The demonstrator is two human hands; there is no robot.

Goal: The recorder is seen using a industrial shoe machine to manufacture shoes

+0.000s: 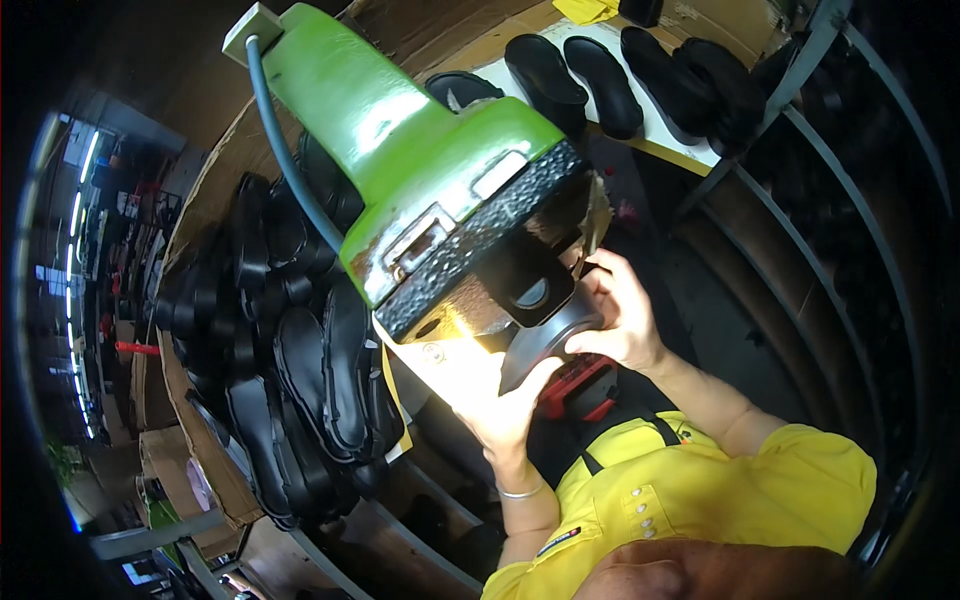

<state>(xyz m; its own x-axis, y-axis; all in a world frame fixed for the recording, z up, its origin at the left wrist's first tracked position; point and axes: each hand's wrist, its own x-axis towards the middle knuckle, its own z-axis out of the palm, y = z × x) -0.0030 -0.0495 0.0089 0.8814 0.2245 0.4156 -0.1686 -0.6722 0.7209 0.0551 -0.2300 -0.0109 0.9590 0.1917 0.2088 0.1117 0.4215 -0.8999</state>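
A dark shoe sole (553, 342) is held between my two hands, beneath a green machine head (420, 150) with a black speckled edge. My left hand (503, 402) grips the sole's near left end, its thumb along the side and bright light falling on the fingers. On the right end, my right hand (622, 318) is closed with the thumb on the near face and fingers behind. The machine's underside hides the sole's far part, so I cannot tell whether it touches the machine.
Several black soles (322, 375) are heaped in a cardboard box (180, 220) at left. More black soles (600, 85) lie on a white board at the far right. A grey cable (283, 150) runs along the machine's left. Metal rack bars (790, 215) stand at right.
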